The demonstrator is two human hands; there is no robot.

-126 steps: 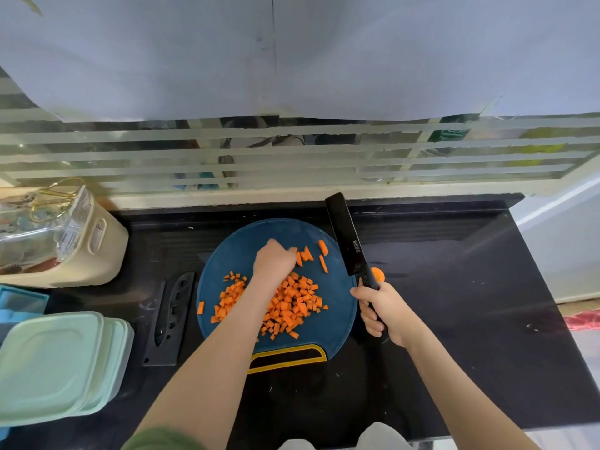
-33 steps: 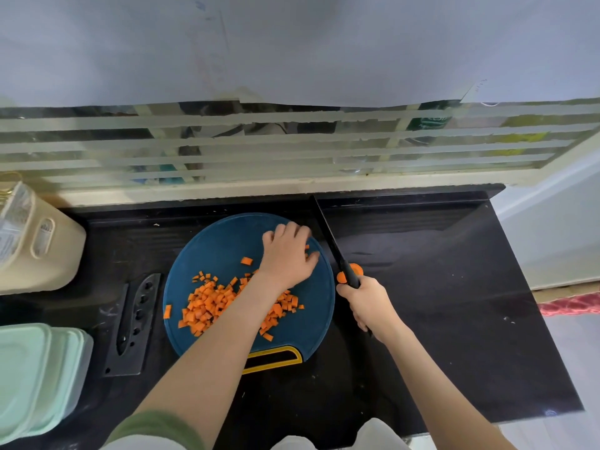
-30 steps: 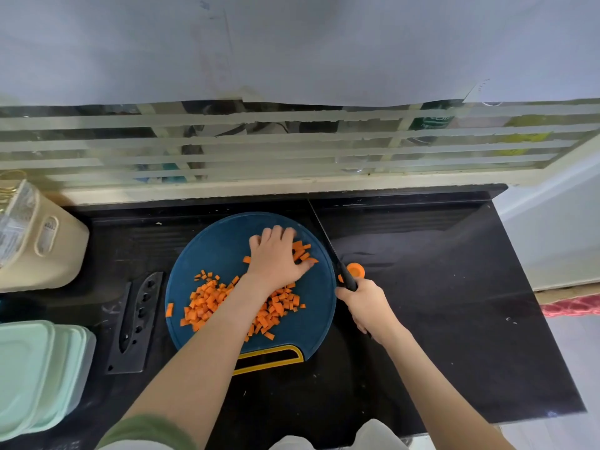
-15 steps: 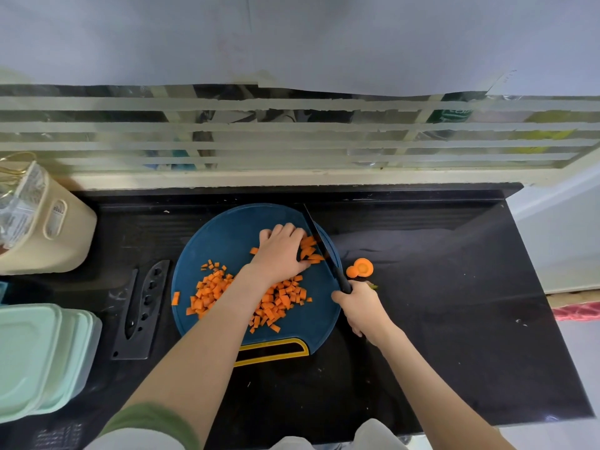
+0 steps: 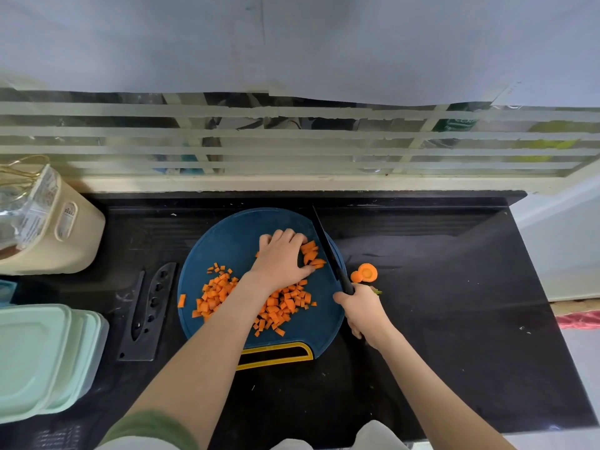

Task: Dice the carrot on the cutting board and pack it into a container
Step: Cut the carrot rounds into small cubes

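A round dark-blue cutting board lies on the black counter. Diced carrot is heaped on its lower half, partly under my left forearm. My left hand lies palm down on the board, fingers over a few larger carrot pieces beside the blade. My right hand grips the handle of a black knife, whose blade stands on edge at the board's right side, just right of those pieces. Light-green lidded containers sit stacked at the left.
Two carrot end slices lie on the counter right of the board. A black knife sheath lies left of it. A cream bin holding bags stands at the back left. A taped window runs behind the counter.
My left hand gathered the loose pieces and settled flat over them at the board's right. The knife turned from lying tilted to standing on edge, and moved in beside those pieces.
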